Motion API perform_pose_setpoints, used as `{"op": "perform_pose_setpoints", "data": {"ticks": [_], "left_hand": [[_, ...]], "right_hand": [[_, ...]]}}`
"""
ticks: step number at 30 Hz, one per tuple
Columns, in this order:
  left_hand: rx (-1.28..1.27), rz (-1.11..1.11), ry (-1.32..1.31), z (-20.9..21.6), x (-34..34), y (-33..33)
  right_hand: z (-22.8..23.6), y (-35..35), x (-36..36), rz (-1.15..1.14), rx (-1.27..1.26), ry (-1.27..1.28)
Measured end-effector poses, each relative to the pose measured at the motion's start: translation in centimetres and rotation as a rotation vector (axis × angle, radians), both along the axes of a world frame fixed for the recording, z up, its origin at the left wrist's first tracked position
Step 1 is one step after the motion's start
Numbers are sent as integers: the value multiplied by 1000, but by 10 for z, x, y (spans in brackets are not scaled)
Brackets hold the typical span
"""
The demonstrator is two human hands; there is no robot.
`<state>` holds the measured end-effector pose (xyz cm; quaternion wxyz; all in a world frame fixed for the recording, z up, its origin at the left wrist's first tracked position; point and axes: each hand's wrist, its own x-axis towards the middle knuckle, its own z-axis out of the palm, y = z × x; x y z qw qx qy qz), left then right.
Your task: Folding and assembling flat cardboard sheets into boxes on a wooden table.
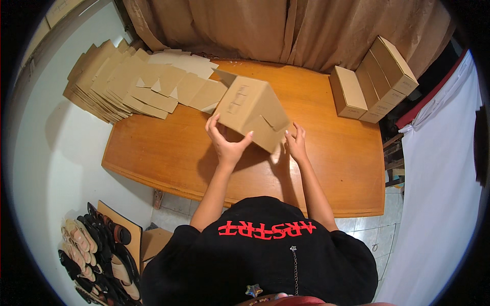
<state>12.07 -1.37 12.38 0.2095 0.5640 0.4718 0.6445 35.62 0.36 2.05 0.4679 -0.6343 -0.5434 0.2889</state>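
A partly folded brown cardboard box (250,109) is tilted above the wooden table, with a flap standing up at its far left and a slit in its near-right panel. My left hand (228,145) is closed on its near left edge, thumb and fingers spread along the cardboard. At the box's right edge, my right hand (297,143) has its fingers bent against the panel's corner; whether they grip it or only touch it cannot be made out. The box hides its own inside.
Flat cardboard blanks (117,81) lie in overlapping piles at the table's (337,168) far left. Several folded boxes (375,76) stand at the far right. A brown curtain (229,25) hangs behind, a white cloth (439,168) at right. Sandals (102,245) fill the lower left.
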Motion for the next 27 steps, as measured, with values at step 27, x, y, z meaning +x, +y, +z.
{"op": "perform_pose_setpoints", "data": {"ticks": [27], "left_hand": [[177,-237,720,-56,-58,-18]], "right_hand": [[-27,-28,-55,-42,-287,760]]}}
